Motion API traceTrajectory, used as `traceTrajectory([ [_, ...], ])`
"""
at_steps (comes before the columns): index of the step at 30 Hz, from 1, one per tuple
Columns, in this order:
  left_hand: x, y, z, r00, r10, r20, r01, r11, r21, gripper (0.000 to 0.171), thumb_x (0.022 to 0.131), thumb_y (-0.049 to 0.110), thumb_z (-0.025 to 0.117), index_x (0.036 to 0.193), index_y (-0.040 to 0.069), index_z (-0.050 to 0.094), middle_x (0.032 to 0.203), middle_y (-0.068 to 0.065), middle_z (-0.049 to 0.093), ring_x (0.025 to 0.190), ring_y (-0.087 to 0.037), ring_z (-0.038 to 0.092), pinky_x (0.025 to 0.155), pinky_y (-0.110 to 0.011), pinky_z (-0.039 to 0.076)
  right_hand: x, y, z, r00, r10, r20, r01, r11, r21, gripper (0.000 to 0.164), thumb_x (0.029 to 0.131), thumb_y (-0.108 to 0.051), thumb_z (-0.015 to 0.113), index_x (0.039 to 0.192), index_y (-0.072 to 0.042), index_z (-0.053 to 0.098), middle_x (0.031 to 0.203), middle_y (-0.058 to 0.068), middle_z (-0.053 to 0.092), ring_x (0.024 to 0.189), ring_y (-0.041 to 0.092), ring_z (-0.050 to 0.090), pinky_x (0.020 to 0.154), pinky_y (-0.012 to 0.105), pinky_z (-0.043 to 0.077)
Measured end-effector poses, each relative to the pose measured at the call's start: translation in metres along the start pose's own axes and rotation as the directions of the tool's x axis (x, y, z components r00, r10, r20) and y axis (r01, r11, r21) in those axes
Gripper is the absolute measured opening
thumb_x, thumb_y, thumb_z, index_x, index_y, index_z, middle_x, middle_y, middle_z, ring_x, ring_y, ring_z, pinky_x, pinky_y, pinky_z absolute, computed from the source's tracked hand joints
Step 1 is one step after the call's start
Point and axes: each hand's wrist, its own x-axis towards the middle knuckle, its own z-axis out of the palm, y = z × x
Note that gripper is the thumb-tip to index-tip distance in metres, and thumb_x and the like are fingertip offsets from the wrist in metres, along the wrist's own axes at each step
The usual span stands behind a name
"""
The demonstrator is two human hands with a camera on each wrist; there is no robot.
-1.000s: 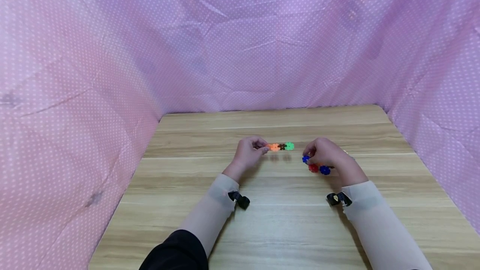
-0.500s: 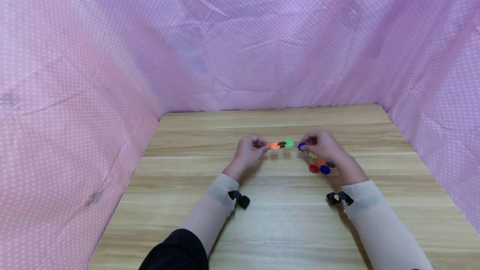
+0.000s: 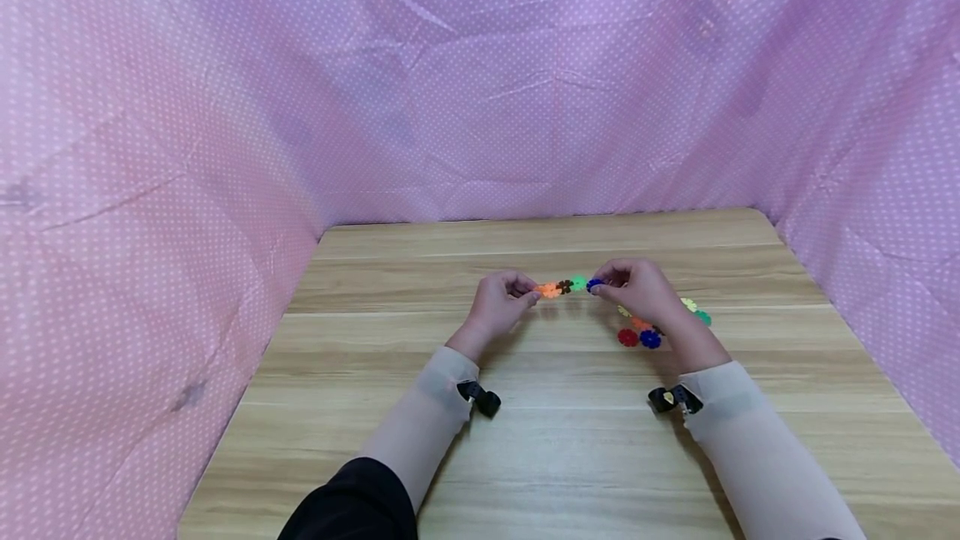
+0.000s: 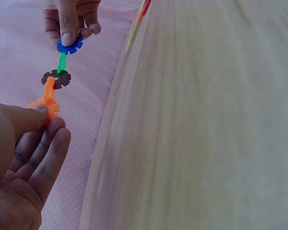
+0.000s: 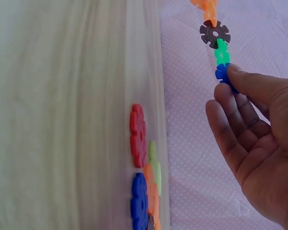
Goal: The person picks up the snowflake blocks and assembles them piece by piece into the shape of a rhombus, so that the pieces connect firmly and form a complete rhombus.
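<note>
2 hands (image 3: 495,307) (image 3: 639,290) pinch orange disc (image 4: 51,109) and blue disc (image 4: 75,46).

Chain (image 3: 564,287) blocked at left end by left hand (image 3: 497,308), at right end by right hand (image 3: 641,290). Near-right of chain, way obstructed by pieces (image 3: 650,339). Passage afforded over table (image 3: 555,252) beyond chain.

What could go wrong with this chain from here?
The green piece and blue piece meet, but how firmly isn't clear; they might slip apart. Pushing could bend the chain at the brown piece, since the left hand and right hand pinch only its ends. Lowered, the right hand may scatter the loose red piece nearby.
</note>
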Motion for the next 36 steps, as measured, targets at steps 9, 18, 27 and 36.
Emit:
traceTrajectory([
  [9, 0.000, -0.001, 0.001, 1.000, 0.006, 0.004, -0.006, 1.000, -0.009, 0.004, 0.096, 0.010, 0.079, 0.097, 0.007, 0.077, 0.085, 0.003, 0.075, 0.077, -0.015, 0.069, 0.066, -0.029, 0.058, 0.001, -0.002, 0.005, 0.999, -0.026, -0.026, 0.026, 1.000, 0.007, 0.008, 0.096, -0.017, 0.079, 0.103, -0.013, 0.078, 0.094, 0.005, 0.073, 0.086, 0.024, 0.066, 0.067, 0.032, 0.056],
  [18, -0.002, 0.000, -0.001, 0.994, -0.009, 0.104, 0.020, 0.994, -0.107, 0.007, 0.092, 0.012, 0.083, 0.097, 0.013, 0.078, 0.090, -0.002, 0.074, 0.079, -0.018, 0.070, 0.069, -0.031, 0.060, 0.003, -0.003, 0.008, 0.996, -0.090, -0.012, 0.089, 0.995, -0.045, 0.017, 0.093, -0.009, 0.082, 0.110, -0.011, 0.082, 0.099, 0.006, 0.075, 0.081, 0.022, 0.063, 0.065, 0.029, 0.054],
  [27, -0.004, -0.004, -0.009, 0.963, -0.019, 0.269, 0.081, 0.973, -0.219, 0.027, 0.100, 0.029, 0.076, 0.115, 0.007, 0.076, 0.103, -0.010, 0.074, 0.084, -0.022, 0.069, 0.075, -0.036, 0.061, 0.000, -0.003, 0.011, 0.986, -0.160, 0.055, 0.160, 0.987, -0.003, 0.015, 0.093, -0.007, 0.082, 0.106, -0.014, 0.083, 0.097, 0.001, 0.075, 0.076, 0.020, 0.061, 0.062, 0.028, 0.053],
  [36, -0.005, 0.002, 0.006, 0.945, -0.174, 0.276, 0.252, 0.926, -0.280, 0.029, 0.102, 0.033, 0.071, 0.119, 0.012, 0.079, 0.117, 0.000, 0.076, 0.108, -0.014, 0.069, 0.092, -0.030, 0.056, -0.003, -0.019, 0.027, 0.953, -0.265, 0.145, 0.259, 0.964, 0.061, 0.019, 0.091, -0.003, 0.082, 0.106, -0.015, 0.083, 0.096, -0.004, 0.074, 0.079, 0.017, 0.063, 0.068, 0.028, 0.055],
])
